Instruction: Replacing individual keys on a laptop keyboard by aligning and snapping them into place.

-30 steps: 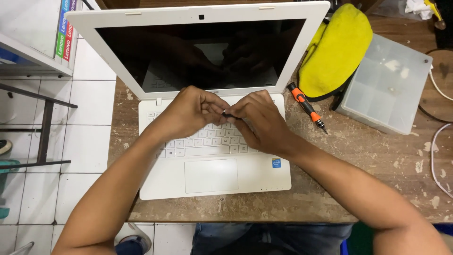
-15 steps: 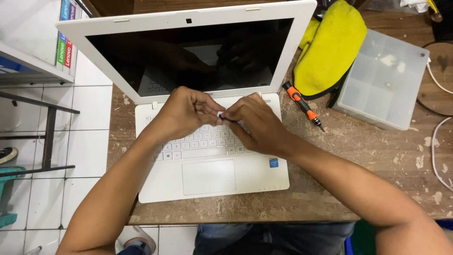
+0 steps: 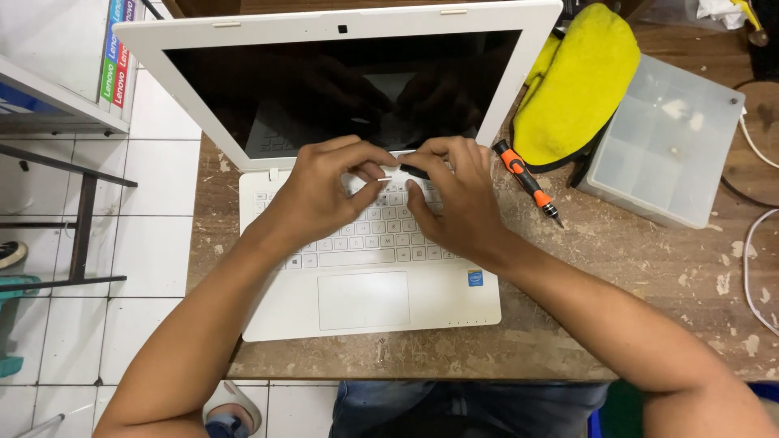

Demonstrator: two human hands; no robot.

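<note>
Worn wooden table (image 3: 649,276) bears a shut translucent compartment box (image 3: 661,150), contents unclear; both hands' fingers (image 3: 369,174) pinch a small dark tool (image 3: 414,171).

Bright even light, sharp, screen reflections

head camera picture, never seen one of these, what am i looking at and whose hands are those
The picture comes from a camera worn on a person's head, looking down at their own two bare hands; no machine is involved. The left hand and right hand meet over the keyboard of an open white laptop with a dark screen. The right hand pinches a small dark tool; its pale tip points toward the left fingers, though what kind of tool it is I cannot tell. The laptop sits on a worn wooden table. To its right lie an orange and black screwdriver, a yellow cloth and a clear plastic box. White cables run along the right edge. Below is tiled floor.
</note>
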